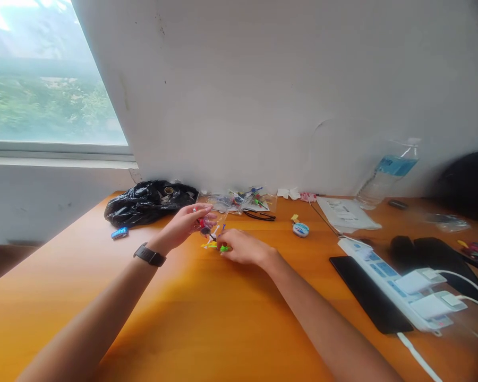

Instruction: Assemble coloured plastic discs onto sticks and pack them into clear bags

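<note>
My left hand [189, 223], with a dark watch on its wrist, is closed round a clear plastic bag [220, 218] that has small red and dark pieces in or against it. Just below it, a little cluster of coloured plastic pieces [211, 245], in yellow, white and blue, lies on the wooden table [175, 318]. My right hand [241, 245] reaches into this cluster with its fingers pinched. A small green piece [224, 248] shows at its fingertips; whether it is gripped or only touched is hidden.
Behind my hands lie a black plastic bag [149, 204], clear packets of coloured pieces [253, 197] and black cable ties [259, 216]. A blue wrapper [119, 233] is left; a round white container [300, 229], power strip [386, 281], phone [368, 294] and water bottle [386, 175] are right.
</note>
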Action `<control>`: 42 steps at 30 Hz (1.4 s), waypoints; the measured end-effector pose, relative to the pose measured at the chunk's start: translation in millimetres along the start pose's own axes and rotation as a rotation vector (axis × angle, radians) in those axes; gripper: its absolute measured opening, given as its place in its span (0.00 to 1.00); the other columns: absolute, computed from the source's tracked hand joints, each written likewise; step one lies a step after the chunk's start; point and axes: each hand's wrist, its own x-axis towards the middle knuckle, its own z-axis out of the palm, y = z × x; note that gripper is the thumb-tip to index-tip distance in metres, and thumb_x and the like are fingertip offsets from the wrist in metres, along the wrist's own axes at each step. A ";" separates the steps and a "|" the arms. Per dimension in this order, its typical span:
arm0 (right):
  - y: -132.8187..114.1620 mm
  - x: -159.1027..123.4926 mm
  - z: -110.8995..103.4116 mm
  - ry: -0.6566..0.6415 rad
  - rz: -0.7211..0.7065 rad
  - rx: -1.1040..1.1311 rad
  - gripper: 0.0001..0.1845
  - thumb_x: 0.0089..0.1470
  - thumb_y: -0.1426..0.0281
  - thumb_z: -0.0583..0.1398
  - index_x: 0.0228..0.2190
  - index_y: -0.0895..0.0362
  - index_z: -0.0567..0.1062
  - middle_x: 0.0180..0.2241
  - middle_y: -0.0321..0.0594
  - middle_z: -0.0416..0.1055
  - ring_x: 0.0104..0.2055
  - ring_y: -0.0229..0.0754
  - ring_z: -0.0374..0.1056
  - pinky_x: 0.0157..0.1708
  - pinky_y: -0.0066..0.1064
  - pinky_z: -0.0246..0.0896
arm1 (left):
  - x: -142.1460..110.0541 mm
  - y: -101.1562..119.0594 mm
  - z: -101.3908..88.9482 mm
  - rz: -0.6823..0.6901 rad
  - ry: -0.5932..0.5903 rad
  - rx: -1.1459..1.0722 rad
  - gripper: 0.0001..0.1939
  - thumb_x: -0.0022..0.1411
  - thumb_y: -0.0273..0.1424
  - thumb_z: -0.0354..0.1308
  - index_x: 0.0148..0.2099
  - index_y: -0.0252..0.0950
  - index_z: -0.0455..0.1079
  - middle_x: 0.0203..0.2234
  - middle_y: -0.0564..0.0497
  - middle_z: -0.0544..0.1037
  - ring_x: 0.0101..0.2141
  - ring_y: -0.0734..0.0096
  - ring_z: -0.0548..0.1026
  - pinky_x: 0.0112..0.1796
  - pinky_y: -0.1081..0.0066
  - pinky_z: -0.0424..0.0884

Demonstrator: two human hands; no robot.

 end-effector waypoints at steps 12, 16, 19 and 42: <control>9.8 2.1 6.0 0.034 0.045 -0.048 0.02 0.60 0.72 0.62 0.37 0.55 0.73 0.36 0.38 0.75 0.33 0.39 0.65 0.30 0.29 0.48 | 0.7 4.3 -10.0 0.017 -0.053 -0.014 0.23 0.68 0.46 0.67 0.54 0.34 0.74 0.39 0.43 0.83 0.35 0.64 0.83 0.29 0.71 0.78; 13.8 2.4 5.7 0.020 0.050 -0.031 0.07 0.58 0.74 0.62 0.39 0.55 0.73 0.36 0.37 0.75 0.32 0.38 0.65 0.29 0.27 0.49 | 3.4 1.6 -13.8 -0.002 -0.113 -0.068 0.27 0.71 0.53 0.61 0.55 0.34 0.74 0.41 0.40 0.84 0.34 0.59 0.84 0.27 0.67 0.80; 20.0 0.6 -3.3 -0.044 0.037 0.035 0.09 0.57 0.74 0.63 0.41 0.54 0.76 0.35 0.36 0.75 0.32 0.38 0.66 0.29 0.27 0.51 | 5.6 1.9 -16.4 -0.021 -0.143 -0.118 0.28 0.73 0.54 0.56 0.56 0.33 0.73 0.42 0.40 0.84 0.33 0.60 0.85 0.28 0.68 0.80; -18.6 -47.4 -91.4 0.589 -0.093 0.553 0.06 0.57 0.65 0.66 0.35 0.54 0.77 0.28 0.35 0.73 0.29 0.39 0.70 0.29 0.30 0.65 | -12.8 0.3 17.3 0.016 -0.275 0.027 0.31 0.73 0.53 0.56 0.60 0.30 0.74 0.50 0.30 0.82 0.41 0.48 0.86 0.29 0.66 0.80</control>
